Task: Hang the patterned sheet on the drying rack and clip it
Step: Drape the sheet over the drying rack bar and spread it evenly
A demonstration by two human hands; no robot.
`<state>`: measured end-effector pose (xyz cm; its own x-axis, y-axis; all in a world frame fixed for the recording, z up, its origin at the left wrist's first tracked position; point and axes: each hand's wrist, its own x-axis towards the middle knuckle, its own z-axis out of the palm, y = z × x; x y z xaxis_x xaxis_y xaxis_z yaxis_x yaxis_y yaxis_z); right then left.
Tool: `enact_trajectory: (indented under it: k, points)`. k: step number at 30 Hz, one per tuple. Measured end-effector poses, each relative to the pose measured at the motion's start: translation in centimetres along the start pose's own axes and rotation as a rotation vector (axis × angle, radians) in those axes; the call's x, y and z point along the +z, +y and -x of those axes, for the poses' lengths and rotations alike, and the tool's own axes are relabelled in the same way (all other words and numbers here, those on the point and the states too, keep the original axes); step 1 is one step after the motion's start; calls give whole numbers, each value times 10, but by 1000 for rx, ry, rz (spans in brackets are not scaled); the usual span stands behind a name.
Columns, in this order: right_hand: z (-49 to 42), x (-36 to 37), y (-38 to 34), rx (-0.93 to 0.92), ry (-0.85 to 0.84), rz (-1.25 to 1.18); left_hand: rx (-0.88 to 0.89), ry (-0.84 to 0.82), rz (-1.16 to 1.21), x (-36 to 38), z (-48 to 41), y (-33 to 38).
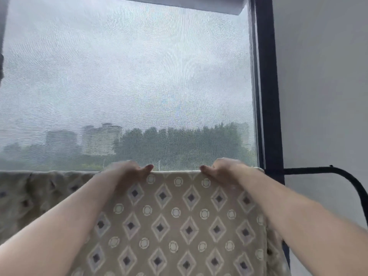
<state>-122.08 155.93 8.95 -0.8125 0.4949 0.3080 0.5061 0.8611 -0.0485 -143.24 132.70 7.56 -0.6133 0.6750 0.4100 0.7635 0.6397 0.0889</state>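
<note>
**A:** From the head view, where is the patterned sheet (179,220) relative to the drying rack (310,169)?

**B:** It is draped over the rack's top line. Its long axis runs left to right along that line, and the near face hangs down towards the person. Only the rack's black bar shows, curving out past the sheet's right end.

**A:** And the hands?

**B:** They are apart, both on the top fold. The left hand (130,172) is near the middle of the rack and the right hand (224,169) is closer to the exposed bar. Each seems to pinch the fold, thumb on the near face and fingers over the far side, though blur softens the detail.

**A:** Which hand is nearer the end that needs attention?

**B:** The left, I judge. The cloth left of it looks rumpled, so it should be spread along the rack.

**A:** Anything in the way?

**B:** The window screen (127,86) is just behind the rack. No clips are visible.
</note>
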Motion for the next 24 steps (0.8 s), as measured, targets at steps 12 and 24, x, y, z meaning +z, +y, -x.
enact_trajectory:
  k: [12,24]
  points:
    - [84,105,64,410,775,-1235,-61,-15,-13,-4,2,16]
    - [113,184,46,212,578,-1073,111,31,36,16,-9,86]
